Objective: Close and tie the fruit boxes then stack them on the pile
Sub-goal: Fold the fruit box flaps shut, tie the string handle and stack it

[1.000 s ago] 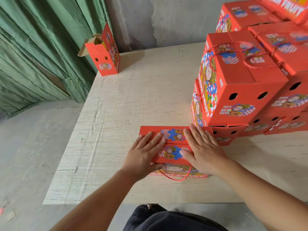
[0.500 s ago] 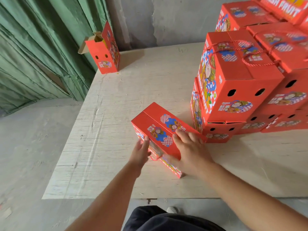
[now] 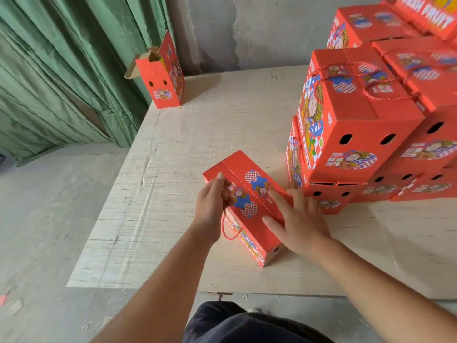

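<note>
— Where is the box?

— A closed red fruit box [image 3: 249, 201] sits angled on the plywood table [image 3: 173, 169], just beside the stacked pile [image 3: 358, 134].

— And the hands?

— The left hand [image 3: 212, 206] pinches the red cord handle [image 3: 228, 229]; the right hand [image 3: 300, 221] presses flat, fingers straight, on the lid.

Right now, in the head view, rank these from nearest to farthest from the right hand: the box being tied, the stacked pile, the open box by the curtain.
1. Box being tied, under the right hand.
2. Stacked pile, just right.
3. Open box, far left corner.
</note>
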`<action>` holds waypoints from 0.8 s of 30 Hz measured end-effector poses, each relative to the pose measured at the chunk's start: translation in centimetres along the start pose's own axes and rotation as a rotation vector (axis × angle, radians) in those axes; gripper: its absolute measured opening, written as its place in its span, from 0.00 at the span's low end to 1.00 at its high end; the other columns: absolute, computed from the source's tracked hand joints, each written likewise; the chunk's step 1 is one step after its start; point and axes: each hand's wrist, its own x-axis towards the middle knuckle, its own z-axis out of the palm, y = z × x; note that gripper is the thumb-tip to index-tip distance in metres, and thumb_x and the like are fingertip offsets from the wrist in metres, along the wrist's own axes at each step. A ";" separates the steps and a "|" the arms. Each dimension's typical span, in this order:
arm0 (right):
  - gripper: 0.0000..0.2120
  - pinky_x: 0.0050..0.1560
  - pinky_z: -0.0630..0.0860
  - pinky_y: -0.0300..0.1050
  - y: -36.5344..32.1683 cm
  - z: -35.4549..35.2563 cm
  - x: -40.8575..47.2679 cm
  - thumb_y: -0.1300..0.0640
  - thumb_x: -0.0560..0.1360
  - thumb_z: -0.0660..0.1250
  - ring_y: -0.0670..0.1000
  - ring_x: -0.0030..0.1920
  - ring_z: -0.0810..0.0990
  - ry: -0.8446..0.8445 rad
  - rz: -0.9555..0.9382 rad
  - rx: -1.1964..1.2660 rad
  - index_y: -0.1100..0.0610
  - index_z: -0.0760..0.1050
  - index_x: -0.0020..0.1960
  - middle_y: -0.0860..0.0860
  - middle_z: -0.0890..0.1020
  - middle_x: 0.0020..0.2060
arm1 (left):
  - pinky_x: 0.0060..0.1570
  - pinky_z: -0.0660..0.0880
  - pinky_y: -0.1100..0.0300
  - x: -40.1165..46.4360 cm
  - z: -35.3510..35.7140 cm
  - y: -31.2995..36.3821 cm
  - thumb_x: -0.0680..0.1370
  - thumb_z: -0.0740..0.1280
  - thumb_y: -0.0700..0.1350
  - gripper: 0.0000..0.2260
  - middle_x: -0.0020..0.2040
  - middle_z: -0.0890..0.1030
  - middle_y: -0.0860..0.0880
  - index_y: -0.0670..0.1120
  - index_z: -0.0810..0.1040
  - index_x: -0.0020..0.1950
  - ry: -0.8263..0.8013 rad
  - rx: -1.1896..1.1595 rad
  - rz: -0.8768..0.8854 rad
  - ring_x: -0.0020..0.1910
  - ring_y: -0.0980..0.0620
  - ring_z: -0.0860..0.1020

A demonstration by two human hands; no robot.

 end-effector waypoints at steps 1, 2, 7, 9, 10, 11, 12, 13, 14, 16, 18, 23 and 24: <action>0.39 0.68 0.69 0.59 0.3 0.1 -0.1 0.23 0.72 0.49 0.63 0.69 0.67 -0.022 0.052 0.076 0.37 0.50 0.79 0.53 0.62 0.74 | 0.37 0.67 0.56 0.1 0.5 1.6 0.87 0.61 0.51 0.16 0.31 0.66 0.52 0.46 0.75 0.42 -0.030 -0.048 0.039 0.30 0.53 0.68; 0.43 0.68 0.69 0.59 0.6 0.2 0.1 0.22 0.71 0.52 0.63 0.72 0.68 -0.069 0.117 0.195 0.41 0.51 0.80 0.55 0.64 0.75 | 0.37 0.65 0.56 0.1 1.0 3.2 0.86 0.61 0.53 0.16 0.31 0.65 0.52 0.46 0.75 0.43 -0.066 -0.074 0.074 0.30 0.53 0.66; 0.59 0.79 0.54 0.60 1.4 -0.6 0.6 0.14 0.60 0.60 0.55 0.80 0.61 -0.506 0.606 1.031 0.45 0.59 0.82 0.50 0.63 0.81 | 0.40 0.68 0.59 -1.8 3.0 6.7 0.81 0.63 0.61 0.18 0.35 0.71 0.54 0.48 0.83 0.50 -0.198 0.108 0.195 0.34 0.54 0.69; 0.54 0.79 0.57 0.58 0.7 -0.9 0.8 0.20 0.62 0.70 0.55 0.80 0.62 -0.543 0.679 1.195 0.46 0.64 0.80 0.49 0.66 0.79 | 0.38 0.72 0.63 -2.6 3.3 6.3 0.83 0.63 0.58 0.17 0.36 0.74 0.55 0.48 0.85 0.54 -0.234 0.272 0.246 0.35 0.55 0.72; 0.42 0.74 0.65 0.52 0.3 -0.8 1.2 0.29 0.66 0.75 0.55 0.76 0.68 -0.439 0.595 1.266 0.47 0.72 0.75 0.47 0.73 0.74 | 0.37 0.73 0.65 -2.8 3.3 6.1 0.84 0.63 0.57 0.16 0.35 0.75 0.57 0.48 0.85 0.55 -0.219 0.331 0.237 0.34 0.56 0.73; 0.26 0.66 0.72 0.45 -0.3 -1.0 1.6 0.41 0.71 0.77 0.53 0.71 0.74 -0.260 0.500 1.306 0.47 0.79 0.66 0.46 0.81 0.66 | 0.38 0.73 0.65 -2.9 3.3 6.1 0.84 0.64 0.55 0.15 0.35 0.76 0.58 0.47 0.84 0.55 -0.176 0.363 0.210 0.33 0.57 0.73; 0.13 0.58 0.74 0.39 -1.2 -1.6 1.9 0.51 0.76 0.75 0.51 0.65 0.79 -0.094 0.428 1.323 0.47 0.83 0.60 0.43 0.84 0.59 | 0.40 0.72 0.63 -2.9 3.2 6.2 0.84 0.64 0.55 0.14 0.36 0.77 0.58 0.46 0.84 0.55 -0.129 0.374 0.177 0.34 0.57 0.73; 0.09 0.53 0.74 0.38 -2.3 -2.7 2.2 0.57 0.78 0.73 0.49 0.60 0.81 0.014 0.373 1.372 0.48 0.84 0.56 0.42 0.86 0.53 | 0.42 0.71 0.60 -2.8 3.1 6.5 0.85 0.64 0.54 0.15 0.38 0.78 0.56 0.46 0.84 0.55 -0.101 0.366 0.156 0.36 0.56 0.73; 0.07 0.51 0.74 0.40 -3.3 -4.1 2.5 0.58 0.79 0.72 0.48 0.53 0.82 0.083 0.319 1.451 0.48 0.85 0.54 0.43 0.86 0.48 | 0.44 0.71 0.57 -2.8 3.0 7.0 0.85 0.63 0.55 0.15 0.40 0.78 0.54 0.46 0.84 0.55 -0.100 0.334 0.149 0.38 0.54 0.73; 0.04 0.48 0.78 0.42 -5.4 -6.9 3.0 0.51 0.77 0.72 0.47 0.44 0.83 0.104 0.127 1.524 0.47 0.85 0.50 0.45 0.86 0.42 | 0.49 0.74 0.56 -3.0 3.1 8.0 0.85 0.62 0.56 0.16 0.44 0.81 0.51 0.48 0.85 0.55 -0.163 0.245 0.179 0.41 0.53 0.77; 0.13 0.49 0.80 0.40 -7.5 -9.2 3.2 0.43 0.74 0.70 0.42 0.47 0.85 0.037 -0.085 1.391 0.43 0.82 0.57 0.43 0.87 0.46 | 0.52 0.77 0.64 -3.4 3.6 8.9 0.83 0.62 0.59 0.16 0.50 0.85 0.52 0.53 0.86 0.52 -0.270 0.247 0.257 0.48 0.59 0.82; 0.13 0.46 0.76 0.43 -8.8 -10.8 3.4 0.46 0.76 0.63 0.48 0.50 0.82 -0.091 -0.046 1.132 0.48 0.79 0.57 0.47 0.84 0.51 | 0.74 0.64 0.47 -2.8 4.8 9.9 0.75 0.58 0.76 0.28 0.63 0.68 0.57 0.63 0.82 0.64 -0.279 0.933 0.451 0.70 0.51 0.62; 0.13 0.47 0.75 0.47 -8.8 -11.1 3.5 0.51 0.77 0.62 0.51 0.48 0.80 -0.124 -0.010 1.232 0.54 0.80 0.57 0.53 0.84 0.49 | 0.72 0.63 0.49 -2.5 4.6 10.2 0.76 0.57 0.76 0.28 0.61 0.68 0.56 0.62 0.84 0.62 -0.269 1.064 0.487 0.68 0.50 0.62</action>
